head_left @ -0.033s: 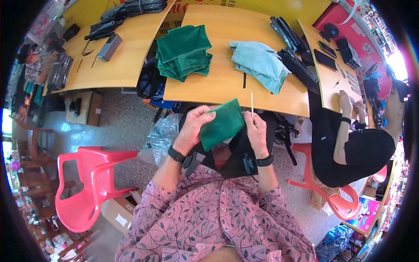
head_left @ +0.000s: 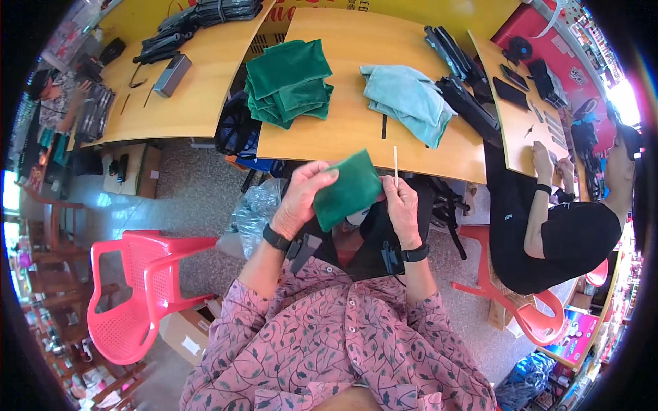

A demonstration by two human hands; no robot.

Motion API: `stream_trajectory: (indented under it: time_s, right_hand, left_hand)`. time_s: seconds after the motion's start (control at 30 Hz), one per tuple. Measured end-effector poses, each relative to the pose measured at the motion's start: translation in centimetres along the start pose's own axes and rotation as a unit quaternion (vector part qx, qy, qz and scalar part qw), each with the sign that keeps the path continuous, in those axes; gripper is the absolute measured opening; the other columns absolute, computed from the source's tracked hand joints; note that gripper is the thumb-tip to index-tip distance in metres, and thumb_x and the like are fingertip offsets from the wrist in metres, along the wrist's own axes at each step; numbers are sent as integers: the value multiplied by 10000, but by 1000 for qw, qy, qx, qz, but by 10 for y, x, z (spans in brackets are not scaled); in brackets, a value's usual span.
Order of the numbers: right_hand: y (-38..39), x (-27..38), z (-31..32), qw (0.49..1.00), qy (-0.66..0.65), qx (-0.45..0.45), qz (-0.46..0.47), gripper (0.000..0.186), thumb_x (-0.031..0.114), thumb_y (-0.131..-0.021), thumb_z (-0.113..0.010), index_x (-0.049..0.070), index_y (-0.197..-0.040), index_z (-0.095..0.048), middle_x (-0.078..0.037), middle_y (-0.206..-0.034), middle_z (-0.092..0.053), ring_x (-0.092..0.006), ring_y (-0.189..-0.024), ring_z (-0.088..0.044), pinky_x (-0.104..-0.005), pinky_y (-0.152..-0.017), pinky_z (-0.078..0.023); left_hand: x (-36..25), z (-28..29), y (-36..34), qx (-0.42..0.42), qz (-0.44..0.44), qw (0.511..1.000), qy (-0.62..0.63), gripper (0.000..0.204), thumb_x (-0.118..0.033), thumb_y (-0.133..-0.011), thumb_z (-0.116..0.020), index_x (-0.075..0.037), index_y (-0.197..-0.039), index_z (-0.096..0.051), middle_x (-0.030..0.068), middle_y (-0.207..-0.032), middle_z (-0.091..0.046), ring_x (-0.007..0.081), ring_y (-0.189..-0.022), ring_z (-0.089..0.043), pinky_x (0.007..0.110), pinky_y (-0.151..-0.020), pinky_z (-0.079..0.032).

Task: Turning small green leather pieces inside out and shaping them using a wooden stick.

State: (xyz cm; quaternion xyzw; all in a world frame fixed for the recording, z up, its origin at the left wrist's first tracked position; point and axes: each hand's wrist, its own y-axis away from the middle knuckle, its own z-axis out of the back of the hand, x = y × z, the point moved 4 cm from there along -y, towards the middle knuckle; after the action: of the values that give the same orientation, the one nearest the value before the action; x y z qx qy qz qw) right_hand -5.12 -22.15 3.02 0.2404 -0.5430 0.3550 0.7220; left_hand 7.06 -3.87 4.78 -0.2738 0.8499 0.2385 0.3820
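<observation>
My left hand (head_left: 301, 196) pinches the left edge of a dark green velvety fabric piece (head_left: 347, 193), rectangular like a small pouch, held up over my lap. Between the thumb and fingers of my right hand (head_left: 404, 211) a thin pale stick (head_left: 395, 163) stands upright, just right of the fabric. The right fingertips are close to the fabric's right edge; whether they touch it I cannot tell. Beyond my hands, a pile of similar green fabric pieces (head_left: 288, 72) lies on the table (head_left: 336, 140), with a pale teal fabric stack (head_left: 404, 99) to its right.
Black folded items (head_left: 466, 103) lie along the table's right side. At the right, a person in black (head_left: 576, 233) works at another table. A pink plastic chair (head_left: 130, 294) stands at left, near a clear plastic bag (head_left: 257, 212). A grey box (head_left: 171, 75) rests on the left table.
The green fabric piece has risen slightly and tilted a little in my left hand. My right hand and the stick have stayed in place.
</observation>
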Motion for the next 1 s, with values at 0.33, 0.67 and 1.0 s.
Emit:
stream_trajectory:
  time_s: [0.33,0.67,1.0]
  right_hand:
    - [18,-16,-11,997,-6,64,-46,306,269,-996,-547,3,-915,-676,-5,-607,-583,-75,-575,-510,-266,-534,-403]
    - [23,-18,-13,995,-18,75,-59,257,219,-979,-558,-8,-925,-668,-24,-631,-605,-86,-611,-557,-268,-565,-438]
    - [-38,3,22,988,42,-144,40,219,186,-941,-611,-19,-1019,-626,-79,-778,-644,-137,-718,-602,-300,-655,-482]
  left_hand:
    - [-123,-16,-88,-6,-231,973,8,174,-141,-903,-681,-8,-1013,-660,60,-1163,-642,117,-998,-597,287,-851,-502]
    - [-129,111,-126,-425,-365,785,-265,326,-187,-810,-782,44,-985,-632,71,-877,-660,150,-760,-600,284,-714,-504]
    - [-136,117,-108,-399,-396,792,-238,357,-192,-832,-758,42,-1059,-613,126,-1036,-630,168,-939,-597,308,-827,-490]
